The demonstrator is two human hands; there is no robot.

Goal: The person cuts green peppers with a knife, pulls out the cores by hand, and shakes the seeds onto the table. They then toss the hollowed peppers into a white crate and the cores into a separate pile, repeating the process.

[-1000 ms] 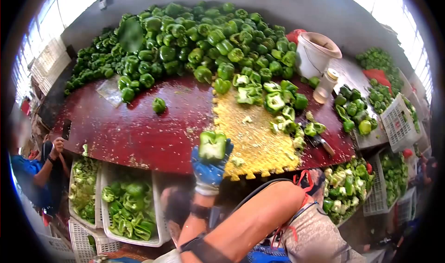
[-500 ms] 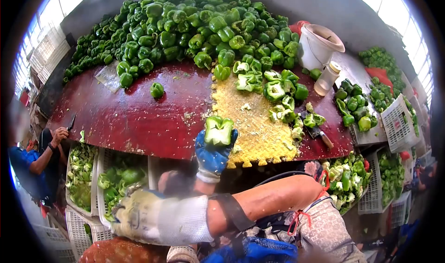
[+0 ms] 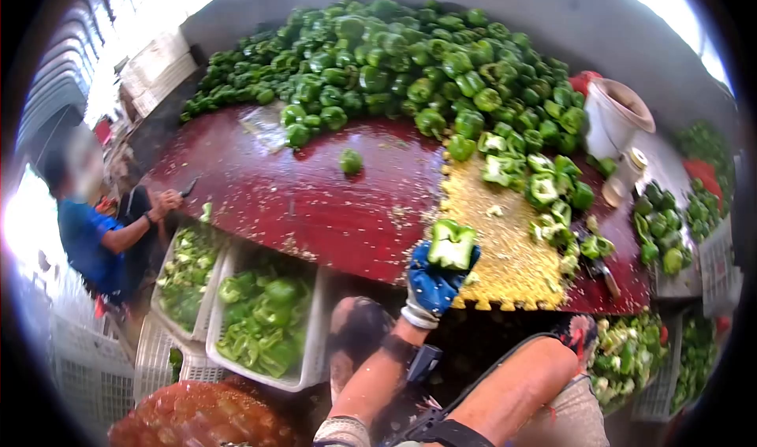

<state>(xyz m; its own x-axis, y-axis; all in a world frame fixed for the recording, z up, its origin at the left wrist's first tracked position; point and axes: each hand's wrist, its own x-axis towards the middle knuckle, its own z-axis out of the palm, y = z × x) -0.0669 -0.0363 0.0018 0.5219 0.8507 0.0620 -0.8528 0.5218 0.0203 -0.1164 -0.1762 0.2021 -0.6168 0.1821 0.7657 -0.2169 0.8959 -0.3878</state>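
Note:
My left hand (image 3: 441, 277), in a blue glove with a white cuff, grips a cut green pepper half (image 3: 452, 244) from below. Its pale inner side is turned up, over the front of the yellow mat (image 3: 505, 246). My right forearm (image 3: 520, 384) runs down to the bottom edge with a dark band near the wrist; the right hand is out of view. Cut pepper pieces (image 3: 544, 188) lie on the mat's right side. Beside them is a knife (image 3: 607, 277) on the red table (image 3: 315, 203). A single whole pepper (image 3: 351, 161) sits further left on the table.
A large pepper heap (image 3: 378, 68) fills the back. A white bucket (image 3: 615, 120) and a bottle (image 3: 625, 177) stand at the right. Crates (image 3: 307, 368) of pepper pieces stand below the front edge. At the left, a person (image 3: 98, 230) holds a knife. A red sack (image 3: 197, 419) lies lower left.
The view has shifted left. My right hand, in a whitish glove over the left crate before, has drawn back out of view at the bottom. My left hand keeps the pepper half.

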